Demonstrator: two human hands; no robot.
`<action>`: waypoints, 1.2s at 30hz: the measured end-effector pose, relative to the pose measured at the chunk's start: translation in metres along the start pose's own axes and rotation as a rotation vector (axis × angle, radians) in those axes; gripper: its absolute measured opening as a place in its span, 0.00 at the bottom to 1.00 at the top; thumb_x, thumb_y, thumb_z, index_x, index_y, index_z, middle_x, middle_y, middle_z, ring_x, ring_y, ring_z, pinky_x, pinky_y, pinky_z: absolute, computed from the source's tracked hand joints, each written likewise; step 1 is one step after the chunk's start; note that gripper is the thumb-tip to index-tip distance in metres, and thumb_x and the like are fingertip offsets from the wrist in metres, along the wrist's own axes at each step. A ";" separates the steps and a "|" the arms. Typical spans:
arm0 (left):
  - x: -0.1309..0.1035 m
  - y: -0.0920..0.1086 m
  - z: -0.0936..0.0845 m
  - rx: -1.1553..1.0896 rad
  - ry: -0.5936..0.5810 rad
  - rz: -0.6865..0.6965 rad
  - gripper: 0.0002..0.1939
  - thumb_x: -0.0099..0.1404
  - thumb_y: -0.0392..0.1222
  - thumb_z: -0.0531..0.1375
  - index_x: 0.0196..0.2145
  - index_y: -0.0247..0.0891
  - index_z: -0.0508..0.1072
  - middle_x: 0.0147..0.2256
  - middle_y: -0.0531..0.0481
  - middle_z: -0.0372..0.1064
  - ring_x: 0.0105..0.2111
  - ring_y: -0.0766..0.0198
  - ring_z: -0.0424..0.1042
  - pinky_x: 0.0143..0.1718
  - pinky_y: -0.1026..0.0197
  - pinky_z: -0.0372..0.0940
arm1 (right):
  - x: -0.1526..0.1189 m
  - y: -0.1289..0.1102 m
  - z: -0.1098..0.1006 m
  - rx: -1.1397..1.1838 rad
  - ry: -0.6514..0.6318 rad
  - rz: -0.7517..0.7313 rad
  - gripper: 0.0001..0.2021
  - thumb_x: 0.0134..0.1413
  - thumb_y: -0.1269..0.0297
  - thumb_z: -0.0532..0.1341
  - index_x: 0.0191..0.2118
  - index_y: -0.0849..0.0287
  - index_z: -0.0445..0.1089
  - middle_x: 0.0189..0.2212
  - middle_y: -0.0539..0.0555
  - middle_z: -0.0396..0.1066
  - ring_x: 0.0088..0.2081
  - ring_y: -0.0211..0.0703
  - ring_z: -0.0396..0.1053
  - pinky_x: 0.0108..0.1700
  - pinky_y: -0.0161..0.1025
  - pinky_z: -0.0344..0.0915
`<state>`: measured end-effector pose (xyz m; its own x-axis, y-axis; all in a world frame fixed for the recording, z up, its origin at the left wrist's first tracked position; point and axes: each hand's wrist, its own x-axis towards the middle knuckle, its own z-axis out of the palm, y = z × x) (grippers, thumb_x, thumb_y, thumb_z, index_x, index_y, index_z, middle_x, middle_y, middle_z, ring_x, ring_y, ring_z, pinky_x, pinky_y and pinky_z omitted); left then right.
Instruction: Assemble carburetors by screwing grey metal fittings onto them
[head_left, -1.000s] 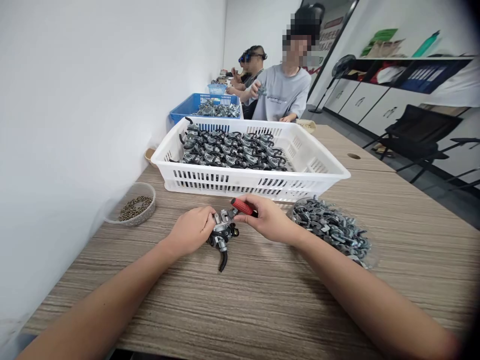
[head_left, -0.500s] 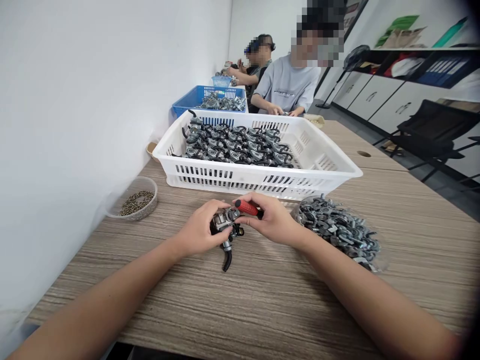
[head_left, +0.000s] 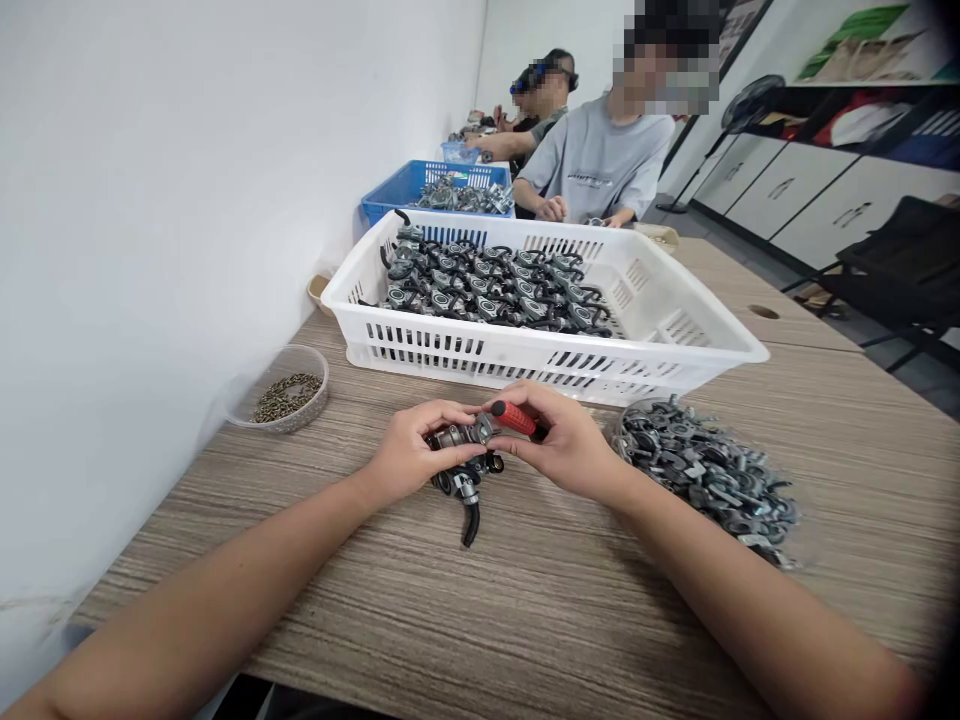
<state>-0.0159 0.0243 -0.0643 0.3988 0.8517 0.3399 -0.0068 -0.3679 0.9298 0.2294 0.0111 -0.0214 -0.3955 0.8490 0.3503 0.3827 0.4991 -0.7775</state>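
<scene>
My left hand (head_left: 412, 450) is closed around a metal carburetor (head_left: 457, 436) low over the table. A short black hose (head_left: 472, 523) hangs from it toward me. My right hand (head_left: 562, 440) grips a screwdriver with a red and black handle (head_left: 517, 418); its tip is hard to make out. The right thumb and fingertips also meet the carburetor's right end, near the left thumb. Part of the carburetor is hidden behind my fingers.
A white crate (head_left: 555, 352) with rows of carburetors stands ahead. Left is a clear tub of small screws (head_left: 289, 397); right, a heaped container of metal parts (head_left: 705, 480). Behind are a blue crate (head_left: 390, 185) and a seated co-worker (head_left: 596, 165). A white wall (head_left: 187, 200) borders the left.
The view has shifted slightly, so everything sits a little further right. My left fingers have moved along the carburetor, with the thumb nearer its right end. Both hands keep their hold.
</scene>
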 end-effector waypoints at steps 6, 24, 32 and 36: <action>0.000 -0.004 -0.002 0.049 -0.007 0.042 0.14 0.65 0.48 0.76 0.43 0.40 0.83 0.55 0.39 0.82 0.54 0.49 0.82 0.60 0.44 0.75 | -0.002 0.002 0.003 0.041 0.008 0.087 0.14 0.60 0.53 0.75 0.45 0.52 0.76 0.39 0.52 0.81 0.39 0.47 0.78 0.44 0.45 0.74; 0.003 -0.008 -0.005 -0.072 -0.116 0.013 0.16 0.66 0.48 0.75 0.45 0.38 0.80 0.59 0.37 0.80 0.58 0.48 0.81 0.64 0.45 0.71 | -0.004 -0.006 0.001 -0.198 -0.037 0.033 0.11 0.63 0.55 0.72 0.46 0.52 0.77 0.40 0.52 0.82 0.37 0.46 0.78 0.41 0.42 0.72; 0.007 -0.012 -0.004 -0.053 -0.098 0.117 0.17 0.63 0.49 0.76 0.42 0.36 0.81 0.52 0.36 0.83 0.54 0.50 0.83 0.58 0.51 0.74 | 0.001 -0.024 -0.019 -0.490 -0.187 -0.026 0.19 0.65 0.53 0.68 0.58 0.49 0.70 0.43 0.53 0.82 0.38 0.48 0.82 0.39 0.41 0.76; 0.006 -0.011 -0.004 0.021 -0.111 0.145 0.18 0.64 0.51 0.76 0.42 0.36 0.80 0.53 0.38 0.83 0.51 0.51 0.84 0.55 0.53 0.74 | 0.024 -0.051 -0.028 -0.537 -0.187 -0.112 0.19 0.68 0.54 0.66 0.61 0.48 0.69 0.42 0.53 0.80 0.35 0.45 0.80 0.36 0.40 0.73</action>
<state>-0.0174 0.0354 -0.0717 0.4937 0.7431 0.4517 -0.0530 -0.4927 0.8686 0.2238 0.0115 0.0412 -0.5801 0.7650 0.2796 0.6804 0.6439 -0.3499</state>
